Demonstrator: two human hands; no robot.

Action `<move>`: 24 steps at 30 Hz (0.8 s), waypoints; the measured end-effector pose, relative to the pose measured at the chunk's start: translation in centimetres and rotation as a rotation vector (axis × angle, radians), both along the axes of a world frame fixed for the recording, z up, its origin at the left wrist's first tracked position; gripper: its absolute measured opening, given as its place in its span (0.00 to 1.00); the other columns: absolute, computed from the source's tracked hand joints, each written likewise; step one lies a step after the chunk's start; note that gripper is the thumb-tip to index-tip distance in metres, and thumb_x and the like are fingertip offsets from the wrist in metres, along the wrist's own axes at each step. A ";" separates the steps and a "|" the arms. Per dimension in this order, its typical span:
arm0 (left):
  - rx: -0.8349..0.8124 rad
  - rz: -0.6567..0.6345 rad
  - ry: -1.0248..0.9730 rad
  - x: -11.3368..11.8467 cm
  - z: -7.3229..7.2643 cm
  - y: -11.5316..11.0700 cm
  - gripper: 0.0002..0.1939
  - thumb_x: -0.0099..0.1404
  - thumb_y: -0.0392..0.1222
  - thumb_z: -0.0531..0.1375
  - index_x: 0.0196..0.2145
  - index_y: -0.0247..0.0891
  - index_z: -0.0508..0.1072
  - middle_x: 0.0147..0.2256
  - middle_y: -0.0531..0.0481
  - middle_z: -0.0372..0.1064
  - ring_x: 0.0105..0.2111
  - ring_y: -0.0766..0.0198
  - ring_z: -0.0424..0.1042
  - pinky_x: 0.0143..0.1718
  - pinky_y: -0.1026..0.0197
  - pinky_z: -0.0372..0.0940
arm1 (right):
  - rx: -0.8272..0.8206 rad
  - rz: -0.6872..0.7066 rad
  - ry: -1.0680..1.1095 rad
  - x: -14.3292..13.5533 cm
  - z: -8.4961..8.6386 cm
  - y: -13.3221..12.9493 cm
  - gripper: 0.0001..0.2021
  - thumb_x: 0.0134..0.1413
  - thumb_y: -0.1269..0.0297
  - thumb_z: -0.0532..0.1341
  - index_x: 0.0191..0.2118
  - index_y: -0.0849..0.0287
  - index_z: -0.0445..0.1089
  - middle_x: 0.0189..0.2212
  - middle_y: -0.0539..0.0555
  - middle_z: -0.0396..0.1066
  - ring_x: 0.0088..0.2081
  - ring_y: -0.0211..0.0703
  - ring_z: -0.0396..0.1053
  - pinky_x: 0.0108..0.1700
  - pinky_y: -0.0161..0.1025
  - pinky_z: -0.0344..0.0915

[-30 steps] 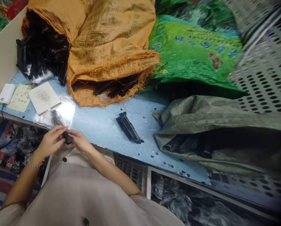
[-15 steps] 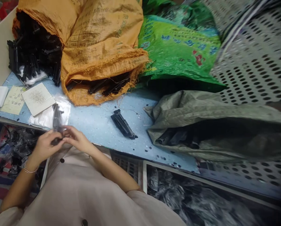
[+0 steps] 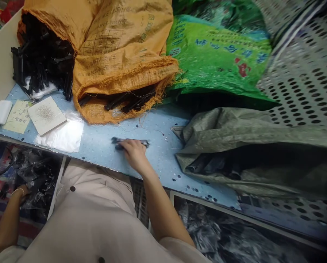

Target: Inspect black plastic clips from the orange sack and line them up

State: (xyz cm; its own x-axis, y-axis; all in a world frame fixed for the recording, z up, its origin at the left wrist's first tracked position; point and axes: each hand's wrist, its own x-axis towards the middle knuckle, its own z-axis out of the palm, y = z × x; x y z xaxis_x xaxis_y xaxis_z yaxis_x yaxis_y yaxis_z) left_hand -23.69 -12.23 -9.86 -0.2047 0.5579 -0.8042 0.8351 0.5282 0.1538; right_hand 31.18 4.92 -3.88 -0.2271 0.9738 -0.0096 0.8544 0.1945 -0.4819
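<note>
My right hand [image 3: 135,152] is closed around a long black plastic part [image 3: 116,140], slightly blurred, whose two ends stick out past the fingers just above the blue tabletop [image 3: 100,153]. My left hand [image 3: 23,191] is low at the left, below table height, at a heap of black parts in clear plastic bags [image 3: 39,182]. Its fingers are mostly hidden, so what it touches cannot be made out. Left of my right hand, a stack of clear plastic bags [image 3: 73,133] lies on the table under a square pale tile [image 3: 47,115] dotted with tiny specks.
Orange woven sacks [image 3: 119,69] full of black parts stand along the back, beside a green sack [image 3: 215,58]. At the right, a grey-green sack [image 3: 220,128] gapes with dark parts inside. A white box [image 3: 2,111] with a cable and a yellow note [image 3: 17,118] sit far left.
My hands have parted. The left went down to the bagged heap; the part both held is no longer visible. The right moved to the table and gripped the black part there, turning it nearly level.
</note>
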 end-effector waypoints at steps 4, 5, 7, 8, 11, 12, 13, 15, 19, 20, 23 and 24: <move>0.077 0.073 -0.283 5.6 3.3 6.1 0.20 0.54 0.60 0.62 0.24 0.38 0.71 0.20 0.48 0.67 0.24 0.54 0.72 0.31 0.51 0.68 | -0.037 0.251 0.143 -0.6 1.1 -1.7 0.15 0.57 0.72 0.56 0.43 0.52 0.78 0.56 0.57 0.69 0.59 0.57 0.60 0.58 0.58 0.59; 0.184 0.094 -0.470 7.8 4.6 8.1 0.21 0.57 0.60 0.61 0.32 0.37 0.75 0.26 0.47 0.72 0.26 0.57 0.72 0.33 0.54 0.69 | -0.050 0.256 0.181 -0.7 1.2 -1.7 0.11 0.58 0.68 0.57 0.42 0.53 0.77 0.56 0.57 0.68 0.59 0.57 0.61 0.59 0.57 0.60; 0.477 0.072 -0.666 12.8 6.9 11.9 0.20 0.65 0.57 0.59 0.43 0.38 0.75 0.32 0.47 0.74 0.29 0.60 0.73 0.37 0.55 0.70 | -0.029 0.178 0.227 -1.2 1.0 -1.5 0.09 0.59 0.65 0.58 0.43 0.57 0.74 0.55 0.61 0.67 0.57 0.55 0.63 0.59 0.54 0.62; 0.663 0.069 -0.630 15.2 7.6 13.6 0.17 0.66 0.54 0.59 0.43 0.38 0.75 0.34 0.47 0.73 0.31 0.61 0.73 0.40 0.55 0.70 | -0.004 0.104 0.224 -1.4 0.7 -1.3 0.11 0.60 0.65 0.58 0.45 0.59 0.73 0.53 0.63 0.66 0.56 0.55 0.64 0.58 0.53 0.63; 1.008 -0.033 -0.293 20.4 7.9 17.5 0.09 0.61 0.46 0.65 0.35 0.38 0.75 0.37 0.44 0.71 0.39 0.56 0.73 0.45 0.53 0.68 | 0.001 -0.073 0.148 -1.6 -0.2 -0.8 0.15 0.59 0.66 0.57 0.50 0.63 0.70 0.48 0.67 0.67 0.50 0.57 0.67 0.55 0.55 0.65; 1.028 -0.058 -0.232 21.0 7.5 18.4 0.07 0.61 0.44 0.65 0.31 0.38 0.74 0.36 0.44 0.70 0.40 0.55 0.72 0.46 0.53 0.67 | -0.035 -0.093 0.129 -1.4 -0.4 -0.7 0.15 0.58 0.66 0.57 0.49 0.64 0.70 0.45 0.66 0.68 0.49 0.58 0.67 0.54 0.55 0.65; 1.013 -0.056 -0.230 21.1 6.9 19.0 0.07 0.61 0.43 0.64 0.28 0.38 0.74 0.35 0.45 0.70 0.40 0.55 0.71 0.46 0.54 0.66 | -0.083 -0.099 0.134 -1.1 -0.5 -0.6 0.14 0.58 0.64 0.58 0.47 0.63 0.72 0.43 0.65 0.69 0.47 0.58 0.67 0.53 0.56 0.65; 0.949 0.075 -0.377 20.1 6.0 19.7 0.08 0.62 0.44 0.62 0.27 0.38 0.75 0.31 0.48 0.70 0.35 0.59 0.70 0.41 0.57 0.65 | -0.190 -0.114 0.262 -0.6 -0.5 -0.6 0.12 0.56 0.62 0.60 0.43 0.62 0.74 0.39 0.62 0.71 0.45 0.56 0.68 0.52 0.54 0.65; 0.856 0.512 -0.767 18.0 5.5 19.7 0.16 0.48 0.50 0.72 0.28 0.36 0.74 0.25 0.53 0.69 0.25 0.68 0.63 0.29 0.63 0.59 | -0.554 -0.199 0.955 -3.5 0.3 -0.1 0.16 0.54 0.53 0.64 0.43 0.59 0.75 0.36 0.55 0.74 0.37 0.45 0.70 0.43 0.44 0.69; 0.850 0.568 -0.814 18.1 5.7 19.6 0.18 0.46 0.49 0.73 0.27 0.36 0.74 0.24 0.54 0.69 0.24 0.69 0.63 0.28 0.64 0.58 | -0.663 -0.204 1.135 -5.4 0.4 0.2 0.18 0.52 0.52 0.67 0.43 0.58 0.75 0.36 0.54 0.75 0.36 0.43 0.71 0.41 0.42 0.70; 0.850 0.584 -0.864 19.1 6.2 19.3 0.19 0.45 0.48 0.74 0.27 0.35 0.73 0.26 0.53 0.71 0.25 0.69 0.65 0.30 0.63 0.60 | -0.916 -0.150 1.493 -12.0 0.4 1.9 0.18 0.44 0.54 0.73 0.40 0.58 0.76 0.36 0.53 0.77 0.34 0.40 0.72 0.37 0.38 0.71; 0.866 0.582 -0.873 19.5 6.4 19.2 0.19 0.45 0.48 0.73 0.28 0.36 0.71 0.26 0.52 0.72 0.26 0.68 0.67 0.31 0.63 0.62 | -0.967 -0.128 1.549 -14.0 0.3 2.6 0.17 0.42 0.56 0.74 0.37 0.59 0.76 0.33 0.53 0.77 0.32 0.39 0.71 0.35 0.37 0.71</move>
State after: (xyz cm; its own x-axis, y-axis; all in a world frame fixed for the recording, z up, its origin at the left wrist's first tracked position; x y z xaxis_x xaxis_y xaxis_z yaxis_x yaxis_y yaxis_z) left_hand -4.15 7.02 -3.48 -0.1910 0.9541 -0.2309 -0.0130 0.2327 0.9725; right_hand 17.15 7.49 -3.59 -0.5106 0.7650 -0.3925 -0.4322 -0.6230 -0.6520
